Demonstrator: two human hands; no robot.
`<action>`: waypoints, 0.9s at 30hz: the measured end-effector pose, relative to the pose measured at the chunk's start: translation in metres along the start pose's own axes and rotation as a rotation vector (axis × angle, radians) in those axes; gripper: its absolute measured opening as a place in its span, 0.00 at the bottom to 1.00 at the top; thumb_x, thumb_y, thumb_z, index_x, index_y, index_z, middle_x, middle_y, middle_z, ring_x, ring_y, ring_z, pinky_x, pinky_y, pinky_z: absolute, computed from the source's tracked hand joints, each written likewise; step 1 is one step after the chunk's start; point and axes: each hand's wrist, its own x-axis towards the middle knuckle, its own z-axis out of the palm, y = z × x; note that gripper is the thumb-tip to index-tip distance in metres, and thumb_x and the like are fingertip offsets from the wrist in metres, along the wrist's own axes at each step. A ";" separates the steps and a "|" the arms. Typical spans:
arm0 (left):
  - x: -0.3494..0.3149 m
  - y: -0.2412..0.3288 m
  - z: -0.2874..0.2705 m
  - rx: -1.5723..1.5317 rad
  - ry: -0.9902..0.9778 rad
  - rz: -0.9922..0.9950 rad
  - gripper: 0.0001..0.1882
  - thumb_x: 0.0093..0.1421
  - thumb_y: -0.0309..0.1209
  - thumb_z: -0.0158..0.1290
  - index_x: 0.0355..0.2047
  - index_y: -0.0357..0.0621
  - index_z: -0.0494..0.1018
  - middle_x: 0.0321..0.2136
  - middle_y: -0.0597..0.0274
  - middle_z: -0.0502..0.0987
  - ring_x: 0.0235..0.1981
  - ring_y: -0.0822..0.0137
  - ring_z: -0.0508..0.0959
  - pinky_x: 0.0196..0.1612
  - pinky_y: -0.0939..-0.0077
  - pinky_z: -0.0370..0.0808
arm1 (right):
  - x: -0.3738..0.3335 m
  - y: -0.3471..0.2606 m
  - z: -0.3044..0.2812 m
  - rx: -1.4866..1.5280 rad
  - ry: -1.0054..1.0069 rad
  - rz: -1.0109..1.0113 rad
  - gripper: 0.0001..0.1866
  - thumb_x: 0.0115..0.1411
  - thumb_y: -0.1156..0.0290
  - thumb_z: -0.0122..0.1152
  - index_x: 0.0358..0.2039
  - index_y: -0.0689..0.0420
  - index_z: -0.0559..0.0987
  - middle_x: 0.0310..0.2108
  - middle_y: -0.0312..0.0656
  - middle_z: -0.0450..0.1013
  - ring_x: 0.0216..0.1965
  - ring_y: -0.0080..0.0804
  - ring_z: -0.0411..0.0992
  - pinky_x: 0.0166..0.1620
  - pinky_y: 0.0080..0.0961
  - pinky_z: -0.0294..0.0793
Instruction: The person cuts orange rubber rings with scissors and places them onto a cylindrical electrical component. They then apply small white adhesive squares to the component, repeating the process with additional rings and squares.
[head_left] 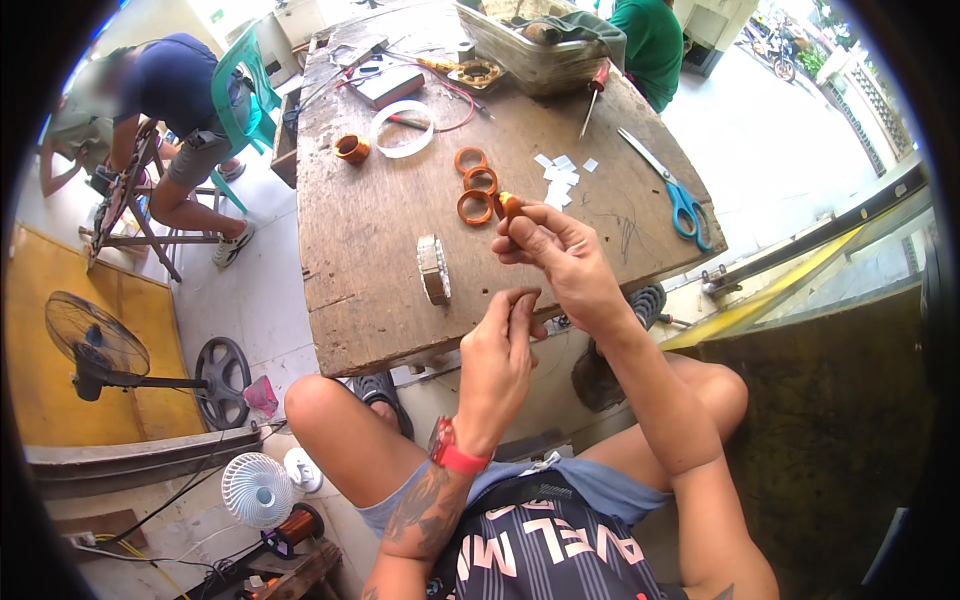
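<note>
Holding: right hand (562, 262) pinches a small orange coil (510, 205) at its fingertips, raised just above the bench (380, 250), near its front half.
Left hand: left hand (497, 355) is curled, thumb and fingertips pressed together near the right wrist; whether anything thin sits between them I cannot tell.
Wrist: a red band (455, 455) on the left wrist.
Coils: three more orange rings (475, 185) lie on the bench just left of the held coil, touching or nearly so.
Stator: a round metal core (433, 268) stands on edge on the bench, left of both hands, near the front edge.
Paper: small white slips (558, 172) are scattered just behind the coil.
Scissors: blue-handled scissors (680, 200) lie near the right edge, well apart from the hands.
Tape: a white ring (402, 128) and an orange spool (351, 148) sit farther back.
Tray: a metal tray (530, 55) at the far end.
Nearby: a seated person (170, 110) at left works at a frame; a fan (95, 345) stands on the floor below.
</note>
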 end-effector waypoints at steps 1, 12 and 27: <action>-0.010 -0.003 -0.004 0.035 -0.007 -0.005 0.14 0.78 0.32 0.50 0.57 0.39 0.76 0.34 0.47 0.86 0.27 0.60 0.86 0.31 0.67 0.79 | -0.001 0.003 0.001 -0.166 0.010 -0.112 0.12 0.73 0.71 0.64 0.51 0.64 0.83 0.57 0.44 0.77 0.47 0.30 0.83 0.49 0.27 0.85; -0.069 -0.002 -0.146 0.511 -0.255 0.175 0.11 0.72 0.25 0.57 0.51 0.39 0.84 0.40 0.49 0.88 0.38 0.63 0.88 0.44 0.71 0.83 | -0.015 0.032 -0.005 -1.114 -0.166 -0.530 0.12 0.64 0.78 0.68 0.48 0.60 0.83 0.62 0.44 0.75 0.55 0.45 0.80 0.54 0.37 0.84; 0.049 -0.038 -0.145 0.686 -0.006 0.591 0.13 0.68 0.24 0.59 0.53 0.43 0.81 0.52 0.54 0.82 0.51 0.50 0.81 0.55 0.57 0.76 | -0.013 0.036 -0.006 -1.101 -0.151 -0.513 0.12 0.63 0.77 0.69 0.47 0.59 0.83 0.62 0.44 0.76 0.58 0.46 0.78 0.56 0.38 0.82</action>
